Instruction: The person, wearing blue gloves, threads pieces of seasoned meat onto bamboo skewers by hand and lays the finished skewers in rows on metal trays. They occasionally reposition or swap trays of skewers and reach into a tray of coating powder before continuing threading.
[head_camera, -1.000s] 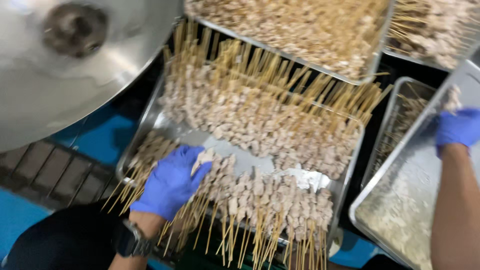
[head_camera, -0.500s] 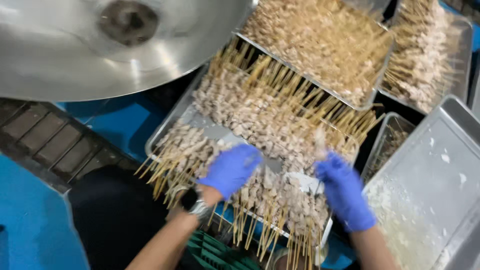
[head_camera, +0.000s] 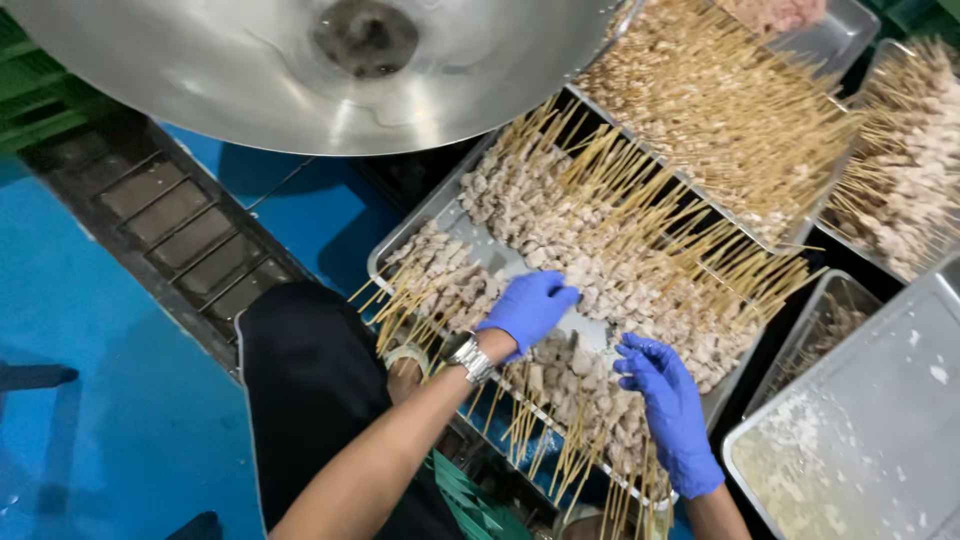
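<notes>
A metal tray (head_camera: 402, 247) holds rows of raw meat skewers (head_camera: 640, 240) on bamboo sticks. My left hand (head_camera: 530, 307), in a blue glove with a wristwatch behind it, rests palm down on the near row of skewers (head_camera: 445, 285), fingers curled over the meat. My right hand (head_camera: 668, 405), also gloved in blue, lies on the skewers at the tray's near right end, fingers spread toward a bare patch of tray. Neither hand visibly lifts a skewer.
A large shiny metal bowl (head_camera: 250, 70) hangs over the top left. More trays of skewers (head_camera: 740, 110) sit behind and at the right (head_camera: 910, 190). A tray with pale flour (head_camera: 850, 440) is at lower right. Blue floor with a drain grate (head_camera: 190, 240) lies left.
The view has shifted and tilted. My right hand has come from the flour tray over to the skewer tray and now lies flat beside my left hand, which stays on the near row.
</notes>
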